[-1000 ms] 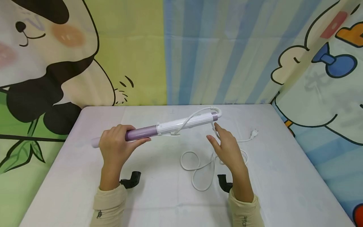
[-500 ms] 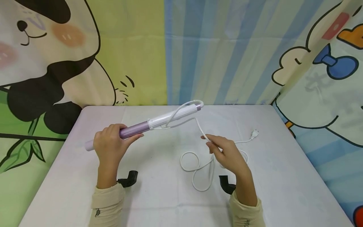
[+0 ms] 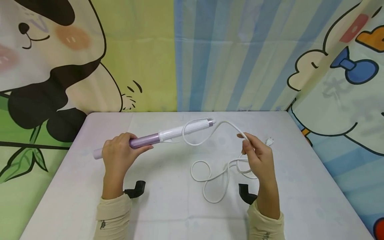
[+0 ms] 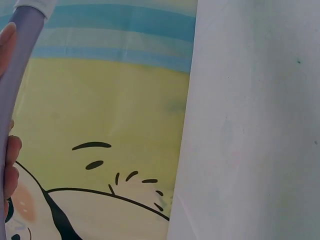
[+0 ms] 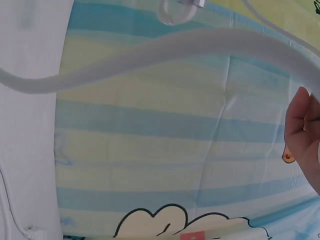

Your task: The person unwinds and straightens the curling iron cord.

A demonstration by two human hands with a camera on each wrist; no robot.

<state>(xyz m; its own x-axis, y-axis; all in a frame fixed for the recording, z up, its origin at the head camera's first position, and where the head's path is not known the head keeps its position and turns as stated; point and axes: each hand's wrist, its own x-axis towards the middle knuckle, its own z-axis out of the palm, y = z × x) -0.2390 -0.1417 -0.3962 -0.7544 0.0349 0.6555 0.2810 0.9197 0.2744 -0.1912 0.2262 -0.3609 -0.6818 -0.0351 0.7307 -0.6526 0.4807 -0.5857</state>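
Note:
A curling iron (image 3: 183,130) with a purple barrel and a white handle is held above the table, its handle end pointing right and slightly up. My left hand (image 3: 116,156) grips the purple barrel, thumb along it; in the left wrist view the barrel (image 4: 24,60) runs down the left edge with fingertips behind it. My right hand (image 3: 261,156) pinches the white cord (image 3: 230,123) between thumb and fingers. From the handle's end the cord loops in front of the handle and rises to these fingers. In the right wrist view the cord (image 5: 215,41) arches across, close to the camera.
The cord's remaining length lies in loose loops (image 3: 210,180) on the white table (image 3: 168,213). Its plug (image 3: 269,141) rests behind my right hand. Black curved pieces (image 3: 136,189) sit at both wrists. A cartoon-printed curtain (image 3: 210,60) stands behind the table.
My right hand, at first open beside the handle end, has taken hold of the cord and pulled it to the right. The curling iron has shifted slightly left, still in my left hand.

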